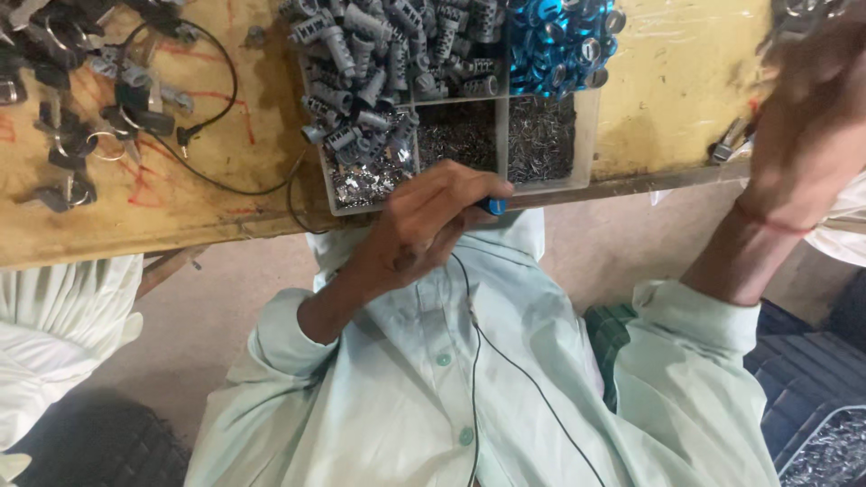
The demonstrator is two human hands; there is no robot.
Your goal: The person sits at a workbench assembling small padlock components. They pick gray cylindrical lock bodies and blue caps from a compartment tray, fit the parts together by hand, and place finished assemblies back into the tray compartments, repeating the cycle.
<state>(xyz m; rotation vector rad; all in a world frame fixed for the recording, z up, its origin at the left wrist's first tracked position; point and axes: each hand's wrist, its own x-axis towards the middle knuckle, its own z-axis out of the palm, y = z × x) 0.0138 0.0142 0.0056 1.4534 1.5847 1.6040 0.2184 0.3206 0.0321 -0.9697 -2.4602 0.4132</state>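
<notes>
Head view, looking down: a small blue piece [492, 206] sat pinched at the fingertips of the left hand [424, 225], fingers curled closed round it, just at the near rim of the clear divided parts tray [585, 135] on the yellow bench [677, 81]. Grey cylinder parts [361, 72] were heaped above the wall; a knock from that hand could likely spill them. Right hand [812, 117] was raised and blurred, grip not readable. A black cable [216, 176] trailed near; snag risk.
</notes>
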